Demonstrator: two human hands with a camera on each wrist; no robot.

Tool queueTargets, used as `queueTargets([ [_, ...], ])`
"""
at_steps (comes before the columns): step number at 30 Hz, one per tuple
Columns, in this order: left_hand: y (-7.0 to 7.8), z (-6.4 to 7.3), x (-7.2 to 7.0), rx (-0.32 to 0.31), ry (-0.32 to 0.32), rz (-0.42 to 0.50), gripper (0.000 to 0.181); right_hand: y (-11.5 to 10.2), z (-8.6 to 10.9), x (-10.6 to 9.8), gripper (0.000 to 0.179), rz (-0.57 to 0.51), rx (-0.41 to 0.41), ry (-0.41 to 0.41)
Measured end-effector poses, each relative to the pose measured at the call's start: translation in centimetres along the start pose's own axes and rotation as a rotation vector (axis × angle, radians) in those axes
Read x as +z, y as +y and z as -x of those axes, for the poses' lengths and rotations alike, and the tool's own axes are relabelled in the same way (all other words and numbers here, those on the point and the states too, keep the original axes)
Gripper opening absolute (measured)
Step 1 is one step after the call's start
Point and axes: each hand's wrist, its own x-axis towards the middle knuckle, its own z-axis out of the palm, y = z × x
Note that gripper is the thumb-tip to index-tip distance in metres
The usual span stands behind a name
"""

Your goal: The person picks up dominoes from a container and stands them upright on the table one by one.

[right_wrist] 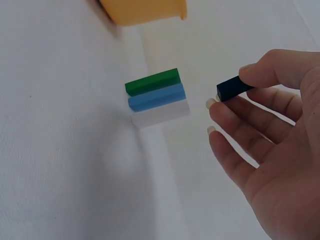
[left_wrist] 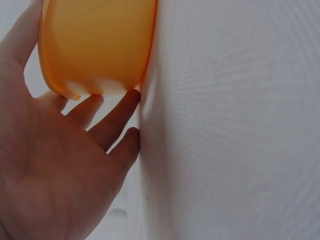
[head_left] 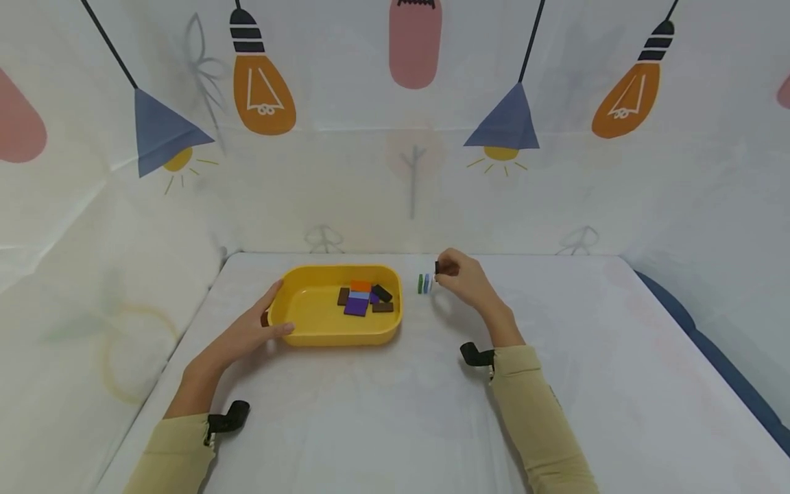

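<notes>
My right hand (head_left: 465,281) pinches a small black block (right_wrist: 234,88) between thumb and fingers, raised beside a short row of blocks. In the right wrist view that row is a green block (right_wrist: 154,82), a light blue block (right_wrist: 157,97) and a white block (right_wrist: 161,113), side by side on the white cloth. A yellow tray (head_left: 308,309) stands left of the row. My left hand (head_left: 243,333) grips its left end, thumb at the front rim and fingers round the end wall. Inside lie several blocks, including an orange block (head_left: 361,285), a purple block (head_left: 355,307) and a brown block (head_left: 382,307).
White cloth covers the table (head_left: 370,412). Behind it hangs a white curtain (head_left: 345,178) printed with lamps and bulbs. A dark blue edge (head_left: 710,343) runs along the table's right side. Each wrist wears a small black camera.
</notes>
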Motion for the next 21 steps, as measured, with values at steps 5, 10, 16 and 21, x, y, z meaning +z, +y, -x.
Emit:
queueTargets([
  [5,-0.1,-0.1,0.0,0.004,0.002,0.003,0.099,0.6,-0.1,-0.1,0.021,0.003,0.008,0.005],
  [10,-0.1,-0.2,-0.1,0.005,0.007,-0.004,0.100,0.9,-0.2,-0.2,0.020,0.031,0.013,0.015],
  [16,-0.2,-0.2,-0.1,0.006,0.004,-0.005,0.099,1.5,-0.3,0.0,0.020,0.031,0.051,0.006],
  [21,-0.2,-0.2,-0.1,0.004,-0.002,0.002,0.098,2.2,-0.4,0.3,0.019,0.011,0.077,-0.004],
])
